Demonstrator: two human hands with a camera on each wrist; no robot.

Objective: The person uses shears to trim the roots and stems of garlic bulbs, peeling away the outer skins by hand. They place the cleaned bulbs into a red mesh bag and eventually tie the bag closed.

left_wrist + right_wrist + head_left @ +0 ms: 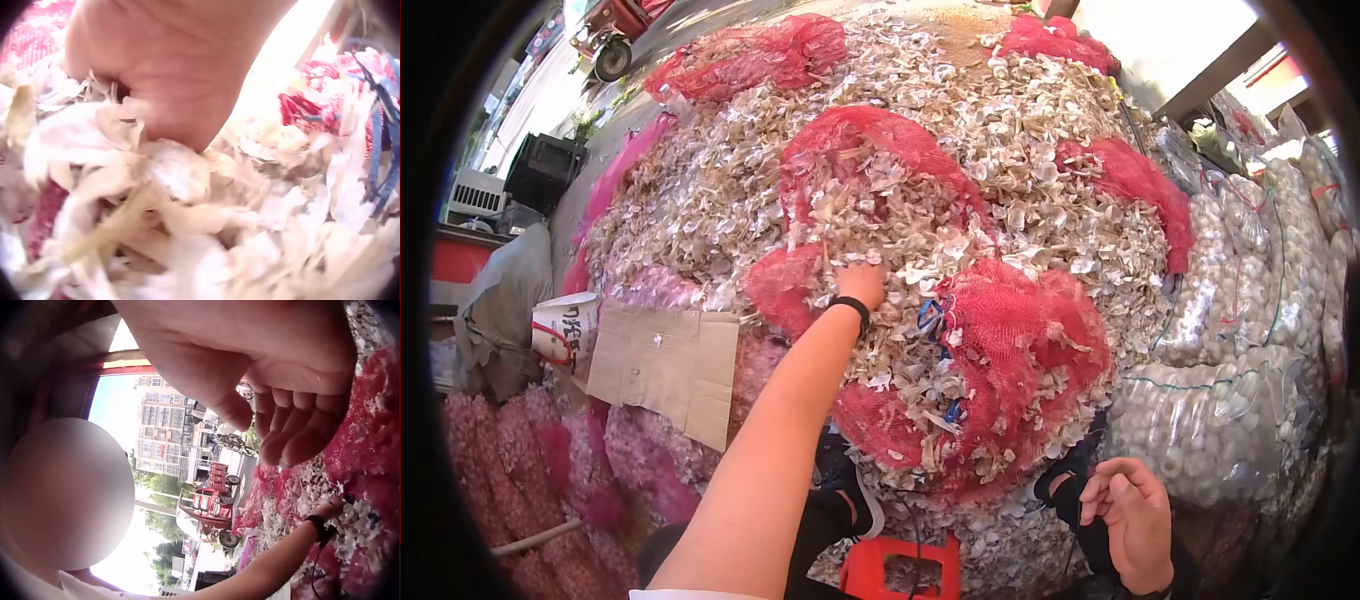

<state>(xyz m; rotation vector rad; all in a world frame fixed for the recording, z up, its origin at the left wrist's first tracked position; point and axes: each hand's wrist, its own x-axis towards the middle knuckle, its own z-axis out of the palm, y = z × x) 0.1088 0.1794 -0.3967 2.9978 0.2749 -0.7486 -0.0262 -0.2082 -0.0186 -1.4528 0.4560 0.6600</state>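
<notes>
My left hand (862, 283) is pushed into a heap of dry, papery garlic skins (1020, 140), by the mouth of a red mesh bag (870, 125). The left wrist view shows the back of that hand, its fingertips hidden under the skins. Just to its right lies a second, crumpled red mesh bag (1040, 330) with blue ties (376, 144) and skins caught in it. Low on the right, my right hand (1135, 520) hangs in the air, palm up, fingers loosely curled and holding nothing.
Clear sacks of garlic bulbs (1210, 420) stand on the right. Purplish mesh sacks (510, 470), a cardboard sheet (665, 365) and a white bucket (565, 325) are on the left. A red stool (900, 568) stands between my feet. A red three-wheeler (206, 509) is parked beyond.
</notes>
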